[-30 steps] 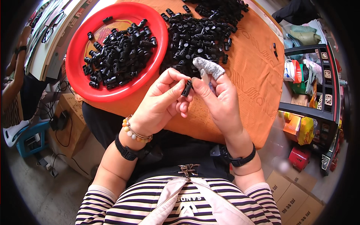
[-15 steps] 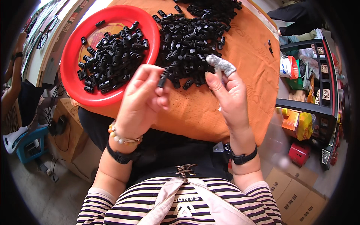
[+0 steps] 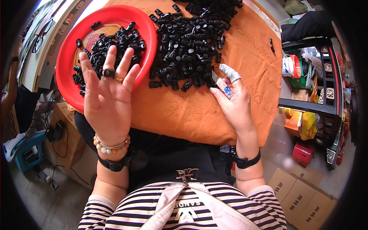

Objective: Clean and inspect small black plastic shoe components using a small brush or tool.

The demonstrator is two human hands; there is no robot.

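Note:
My left hand [image 3: 109, 101] is spread palm up at the near edge of a red plastic plate [image 3: 66, 92], its fingers over the plate. One black piece [image 3: 109, 72] shows against the fingers; whether it rests there or is in the air I cannot tell. The plate holds a heap of small black plastic pieces that look like cord locks [image 3: 101, 50]. Between thumb and fingers, my right hand [image 3: 235, 101] grips a small flat blade with a white wrapped handle [image 3: 224, 87]. A grey-white cloth cover [image 3: 229, 71] sleeves its index finger. The blade's tip is beside the larger black heap [image 3: 188, 46].
An orange cloth [image 3: 184, 115] covers the table. Two small dark pieces [image 3: 272, 45] lie at its right. A black shelf [image 3: 310, 105] with bags and boxes stands to the right, cartons [image 3: 299, 195] below. At left are a blue stool [image 3: 27, 151], a wooden box [image 3: 71, 134] and another person's arm [image 3: 13, 76].
My left hand has moved left from the table's middle to the red plate and opened from its pinch on a black piece. My right hand has turned, bringing the blade into clearer view.

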